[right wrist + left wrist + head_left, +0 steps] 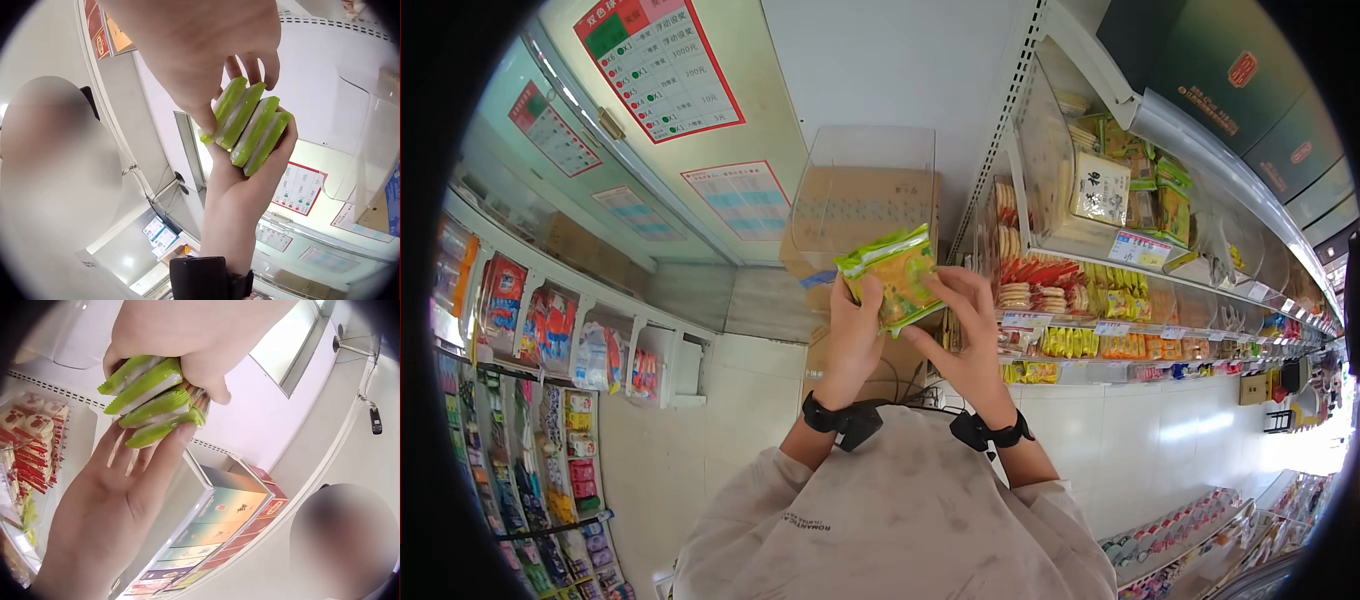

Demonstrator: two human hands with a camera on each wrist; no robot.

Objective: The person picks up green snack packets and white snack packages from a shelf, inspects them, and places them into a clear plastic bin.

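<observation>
Both hands hold a stack of several green-edged snack packets in front of the body. My left hand grips the stack from its left side, the thumb lying over the top packet. At the right side of the stack, my right hand has its thumb and fingers spread around the packet edges. In the left wrist view, the packets show edge-on between the two hands. The right wrist view shows the same packets fanned slightly, their undersides partly hidden by the left palm.
Below the hands stands a cardboard box with a clear plastic bin over it. Shelves of packaged snacks run along the right. A rack of hanging packs lines the left. A glass door stands behind it.
</observation>
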